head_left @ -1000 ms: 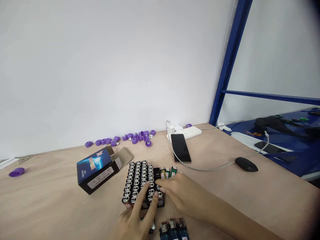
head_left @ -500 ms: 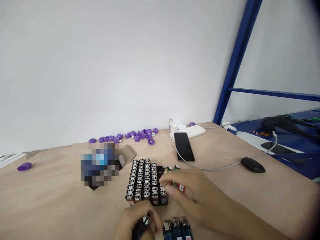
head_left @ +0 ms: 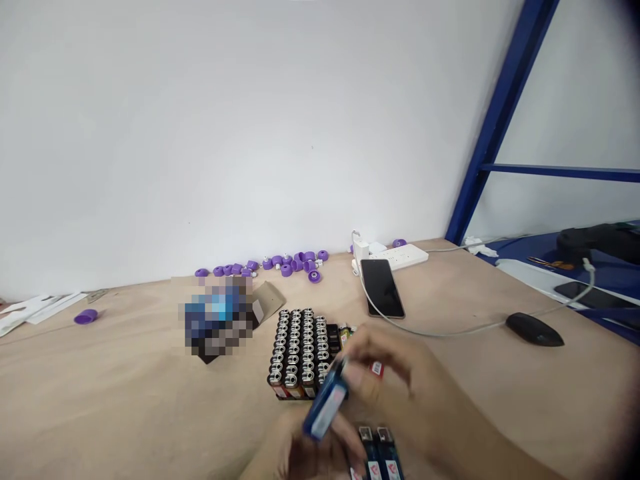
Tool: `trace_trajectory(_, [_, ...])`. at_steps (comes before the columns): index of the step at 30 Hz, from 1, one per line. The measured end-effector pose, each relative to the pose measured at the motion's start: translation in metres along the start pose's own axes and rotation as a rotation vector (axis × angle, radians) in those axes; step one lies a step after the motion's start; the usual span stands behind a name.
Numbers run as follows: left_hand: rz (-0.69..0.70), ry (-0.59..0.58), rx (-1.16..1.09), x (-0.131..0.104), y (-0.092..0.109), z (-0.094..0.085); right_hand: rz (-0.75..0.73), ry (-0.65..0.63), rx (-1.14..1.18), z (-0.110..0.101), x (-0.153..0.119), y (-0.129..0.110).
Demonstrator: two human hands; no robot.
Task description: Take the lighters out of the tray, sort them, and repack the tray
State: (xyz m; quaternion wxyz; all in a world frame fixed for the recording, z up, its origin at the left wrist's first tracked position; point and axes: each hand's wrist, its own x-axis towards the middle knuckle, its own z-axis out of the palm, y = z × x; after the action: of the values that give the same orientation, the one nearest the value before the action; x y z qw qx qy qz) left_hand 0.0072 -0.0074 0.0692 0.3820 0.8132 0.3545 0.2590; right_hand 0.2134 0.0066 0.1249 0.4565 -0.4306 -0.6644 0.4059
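Note:
A blue lighter [head_left: 326, 408] with a pale label hangs tilted, its metal top pinched between the thumb and index finger of my right hand [head_left: 400, 380]. Just under its lower end is my left hand [head_left: 310, 450], blurred, so its grip cannot be made out. Rows of upright lighters [head_left: 294, 353] with metal tops fill a black tray [head_left: 334, 330], whose right part is partly hidden by my right hand. At the bottom, more blue lighters [head_left: 384, 457] lie beside my left fingers, one mostly covered. A red lighter [head_left: 377, 369] shows behind my right hand.
Purple caps [head_left: 295, 263] lie along the wall. A pixelated box [head_left: 217, 317] stands left of the tray. Behind and right are a phone [head_left: 383, 287], a white power strip [head_left: 407, 256], a cable and a black mouse [head_left: 534, 329]. A blue metal frame [head_left: 500, 127] rises at right.
The lighter that was in my left hand now appears in my right fingers, which were over the tray's right side. The view has shifted, moving the scene slightly right.

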Motion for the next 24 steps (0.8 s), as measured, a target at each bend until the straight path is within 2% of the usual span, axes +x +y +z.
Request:
trace_trajectory(3, [0.181, 0.236, 0.245, 0.006, 0.009, -0.01, 0.01, 0.154, -0.045, -0.025, 0.019, 0.005])
trace_trajectory(5, [0.31, 0.355, 0.529, 0.01, 0.007, -0.012, 0.033, 0.164, -0.151, -0.033, 0.028, 0.017])
trace_trajectory(8, [0.406, 0.318, 0.834, 0.014, -0.003, -0.008, 0.037, 0.05, -0.336, -0.026, 0.031, 0.037])
trace_trajectory(11, [0.49, 0.3, 0.97, 0.014, -0.01, -0.003, -0.003, -0.043, -0.469, -0.01, 0.026, 0.05])
trace_trajectory(14, [0.501, 0.346, 1.009, 0.012, -0.009, -0.001, -0.019, -0.091, -0.52, -0.001, 0.022, 0.055])
trace_trajectory(19, [0.472, 0.384, 1.047, 0.015, -0.003, -0.001, -0.106, -0.138, -0.716, -0.002, 0.02, 0.06])
trace_trajectory(24, [0.496, 0.376, 1.043, 0.015, -0.005, -0.003, -0.264, -0.365, -0.933, -0.001, 0.017, 0.058])
